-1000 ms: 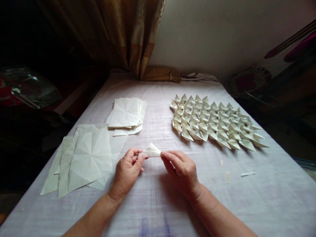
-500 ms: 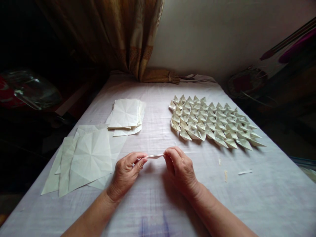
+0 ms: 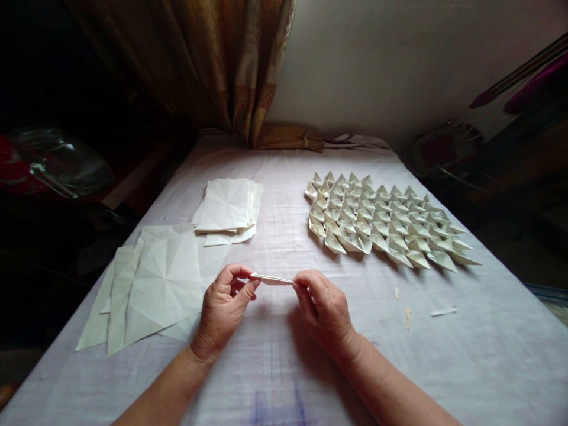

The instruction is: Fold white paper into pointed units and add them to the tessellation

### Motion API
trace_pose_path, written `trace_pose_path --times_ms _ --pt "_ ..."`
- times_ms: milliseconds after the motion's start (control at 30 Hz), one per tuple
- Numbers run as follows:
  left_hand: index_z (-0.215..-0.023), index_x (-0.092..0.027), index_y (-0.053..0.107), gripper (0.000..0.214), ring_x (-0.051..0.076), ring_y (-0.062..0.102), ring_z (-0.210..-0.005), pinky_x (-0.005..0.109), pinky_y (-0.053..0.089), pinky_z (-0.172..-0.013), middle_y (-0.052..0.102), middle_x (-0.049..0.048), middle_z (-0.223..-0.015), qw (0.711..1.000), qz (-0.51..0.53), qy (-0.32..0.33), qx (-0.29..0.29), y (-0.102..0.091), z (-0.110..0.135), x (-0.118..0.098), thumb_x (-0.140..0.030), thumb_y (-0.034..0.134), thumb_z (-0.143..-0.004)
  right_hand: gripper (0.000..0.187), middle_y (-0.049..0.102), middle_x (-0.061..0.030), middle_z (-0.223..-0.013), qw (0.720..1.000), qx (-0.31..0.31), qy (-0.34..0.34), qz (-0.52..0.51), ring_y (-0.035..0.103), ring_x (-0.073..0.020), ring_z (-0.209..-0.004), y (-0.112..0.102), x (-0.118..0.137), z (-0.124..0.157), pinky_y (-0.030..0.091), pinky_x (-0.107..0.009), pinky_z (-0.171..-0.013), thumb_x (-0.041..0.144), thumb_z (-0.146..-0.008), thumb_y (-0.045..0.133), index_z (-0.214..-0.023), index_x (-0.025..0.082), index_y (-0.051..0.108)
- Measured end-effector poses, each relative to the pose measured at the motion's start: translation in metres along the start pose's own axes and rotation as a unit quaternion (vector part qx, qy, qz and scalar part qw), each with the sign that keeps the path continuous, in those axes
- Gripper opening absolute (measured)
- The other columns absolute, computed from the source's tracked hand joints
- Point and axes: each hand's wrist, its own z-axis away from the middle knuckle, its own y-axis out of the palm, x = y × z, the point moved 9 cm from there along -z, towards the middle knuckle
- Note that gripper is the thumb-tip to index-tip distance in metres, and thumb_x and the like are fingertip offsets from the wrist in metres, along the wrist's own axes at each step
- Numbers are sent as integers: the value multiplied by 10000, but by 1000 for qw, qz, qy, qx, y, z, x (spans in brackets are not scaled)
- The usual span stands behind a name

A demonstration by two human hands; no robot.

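Folded paper (image 3: 273, 280) turned edge-on since earlier, left grip (image 3: 224, 310) and right grip (image 3: 326, 305) pinching its ends, angled inward

Left hand (image 3: 224, 310): one, right there!
Right hand (image 3: 326, 305): one more, and that makes two!
Folded paper piece (image 3: 274, 280): just the one!
Boat-like paper folds (image 3: 384, 228): dozens, folks, packed too tightly for an exact count!
Paper stack (image 3: 228, 204): one, its sheets too close to number!
Loose creased sheets (image 3: 164, 284): four at least, overlaps blurring the tally!
Paper scraps (image 3: 408, 318): three!
Curtain (image 3: 248, 65): one!
Table (image 3: 284, 225): one!
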Motion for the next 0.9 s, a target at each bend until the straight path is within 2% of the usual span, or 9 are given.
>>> trace_pose_path --times_ms 200,400,500,600,700,800,900 --pt "-875 -189 695 183 111 642 -521 191 501 -497 695 -23 -693 997 -62 28 -27 -5 3 -7 -359 693 -805 157 621 -30 -770 1000 6 -8 -16 591 -154 -691 3 4 1 470 -242 -651 68 -927 475 -905 220 507" --pt "-890 -206 741 153 115 635 -523 202 490 -512 736 -4 -729 983 -153 95 -34 -8 8 -19 -336 675 -840 147 616 -28 -759 1000 13 0 -13 588 -156 -683 3 0 1 468 -244 -639 86 -930 470 -899 222 515" --pt "-858 -206 736 130 108 626 -509 194 476 -506 724 -9 -707 981 -157 108 -22 -6 8 -25 -314 667 -839 135 614 -26 -757 1000 13 11 -15 586 -154 -686 2 -3 0 464 -245 -642 102 -931 476 -888 220 527" --pt "-842 -193 700 140 111 617 -478 185 474 -481 671 -26 -608 993 -99 57 26 1 6 -18 -321 644 -834 118 608 -18 -744 997 9 48 -56 579 -144 -674 2 -9 0 456 -236 -633 138 -934 494 -862 211 552" --pt "-841 -184 653 159 111 598 -452 182 470 -464 598 -51 -528 997 -35 -4 68 9 4 -10 -340 625 -824 124 587 5 -692 980 15 141 -142 545 -123 -609 7 -23 3 440 -217 -575 217 -929 547 -808 205 573" --pt "-838 -180 641 184 99 579 -448 178 466 -468 576 -60 -530 996 -5 -34 80 13 2 -6 -362 624 -814 166 577 17 -652 952 27 217 -214 522 -116 -576 15 -34 9 432 -213 -542 285 -902 600 -761 200 586" --pt "-826 -172 658 210 96 583 -460 188 484 -478 618 -41 -594 996 1 -52 79 14 2 -4 -377 654 -784 170 595 12 -649 949 16 227 -219 531 -120 -587 12 -36 9 435 -221 -555 290 -882 623 -743 193 612"
